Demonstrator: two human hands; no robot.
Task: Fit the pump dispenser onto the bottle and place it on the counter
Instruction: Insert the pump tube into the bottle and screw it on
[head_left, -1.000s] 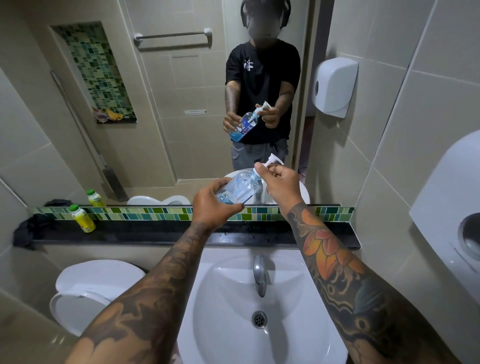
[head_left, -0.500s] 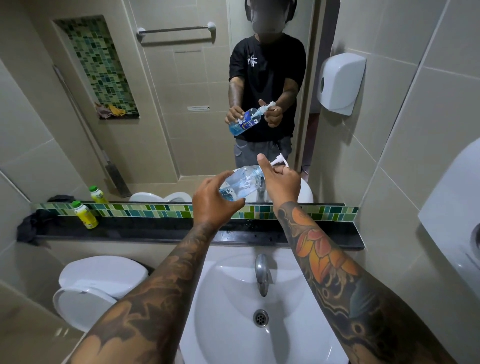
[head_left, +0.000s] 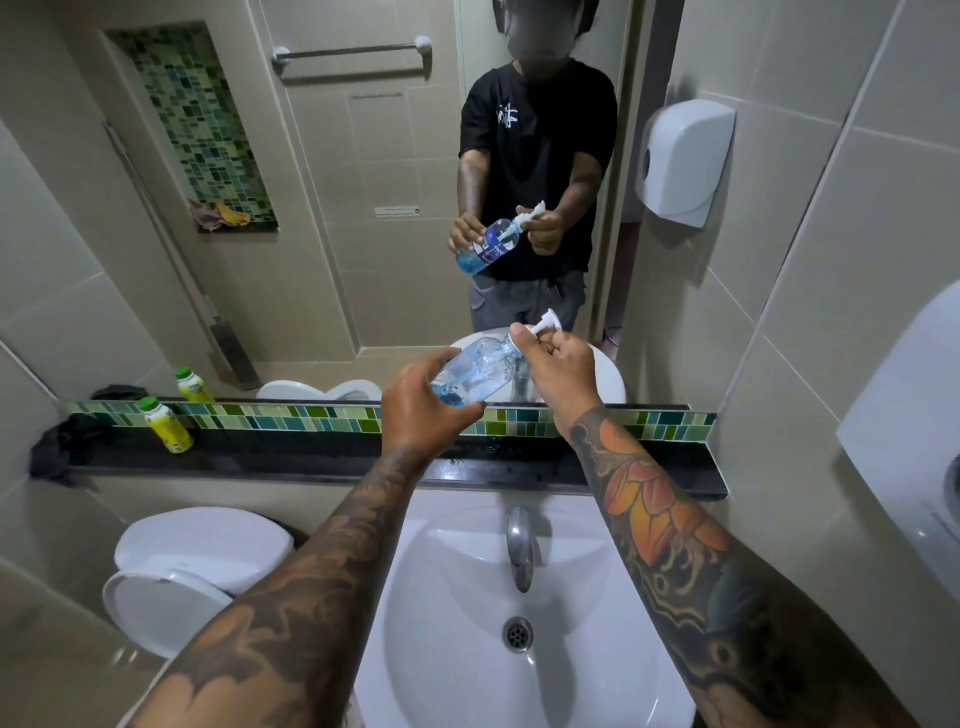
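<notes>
Bottle (head_left: 475, 371) lies tilted in the air above the counter's (head_left: 311, 457) front edge, left hand (head_left: 423, 410) wrapped round its base to steady it while right hand (head_left: 558, 371) pinches the pump (head_left: 545, 321) at the neck, probably screwing it home.

The bottle (head_left: 475, 371) was clear plastic with a little blue liquid pooled at its lower end. It lay tilted, neck up and to the right, held in the air above the dark counter (head_left: 311, 457). The white pump dispenser (head_left: 545, 322) sat at its neck, nozzle pointing up-right.
</notes>
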